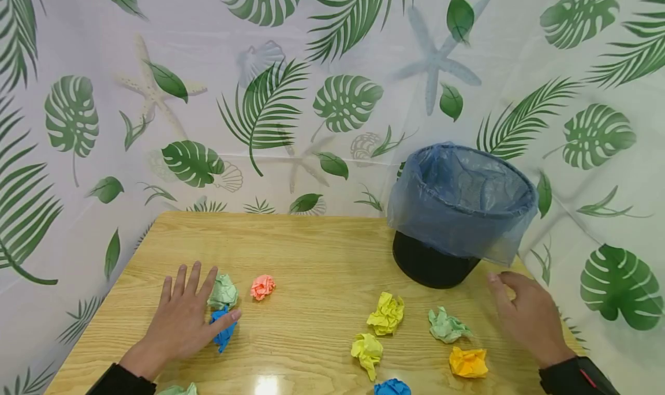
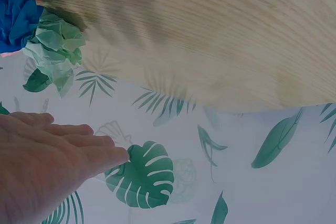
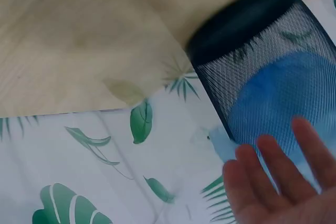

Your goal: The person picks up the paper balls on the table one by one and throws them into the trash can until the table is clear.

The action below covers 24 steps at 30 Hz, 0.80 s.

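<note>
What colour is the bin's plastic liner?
The draped plastic liner is translucent blue, shown best in the head view.

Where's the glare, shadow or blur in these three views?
Head: mostly crisp and bright, with one white glare spot on the table at the bottom edge. Left wrist: dimmer, soft shadows on the wood near the blue paper, table edge looks bowed, possibly lens distortion. Right wrist: dim and hazy, bin base and right hand both soft.
</note>
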Motion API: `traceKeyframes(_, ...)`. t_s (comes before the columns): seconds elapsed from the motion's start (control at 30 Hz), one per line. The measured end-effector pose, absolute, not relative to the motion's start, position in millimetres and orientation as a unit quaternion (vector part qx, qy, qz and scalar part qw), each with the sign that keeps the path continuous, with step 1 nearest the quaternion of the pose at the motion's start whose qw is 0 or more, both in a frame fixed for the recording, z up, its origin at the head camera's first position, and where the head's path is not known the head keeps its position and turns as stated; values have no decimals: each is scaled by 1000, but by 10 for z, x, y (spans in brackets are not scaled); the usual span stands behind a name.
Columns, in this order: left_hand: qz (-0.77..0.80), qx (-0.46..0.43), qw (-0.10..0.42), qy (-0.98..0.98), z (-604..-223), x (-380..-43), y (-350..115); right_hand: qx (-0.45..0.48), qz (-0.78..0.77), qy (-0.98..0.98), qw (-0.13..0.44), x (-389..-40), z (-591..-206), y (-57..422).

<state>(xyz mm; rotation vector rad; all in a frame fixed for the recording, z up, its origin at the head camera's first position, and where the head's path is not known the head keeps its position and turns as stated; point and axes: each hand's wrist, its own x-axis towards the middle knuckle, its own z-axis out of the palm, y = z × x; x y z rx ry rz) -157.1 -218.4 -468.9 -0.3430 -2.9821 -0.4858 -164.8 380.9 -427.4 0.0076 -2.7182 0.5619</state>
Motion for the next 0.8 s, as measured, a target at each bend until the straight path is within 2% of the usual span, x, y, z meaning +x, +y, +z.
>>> traceKeyframes(0.17, -161, -116, 46, -979, -4688, -1561, -2171, -96, 255, -907, 321, -1728, -3990, 3866)
traceKeyframes(0.27, -160, -119, 47, -979, -4685, -1561, -2169, -119, 302, -881, 344, -1835, -3756, 3908)
traceKeyframes(0.37, -161, -119, 50, -978, -4675, -1565, -2177, -121, 328, -881, 318, -1945, -3517, 3937)
traceKeyframes(0.5, -165, -118, 49, -978, -4666, -1568, -2188, -109, 326, -905, 249, -2057, -3295, 3974)
traceKeyframes(0.63, -169, -118, 49, -977, -4667, -1573, -2191, -96, 330, -919, 195, -2145, -3201, 4012)
traceKeyframes(0.8, -168, -115, 52, -978, -4674, -1581, -2203, -92, 344, -920, 165, -2227, -3172, 3992)
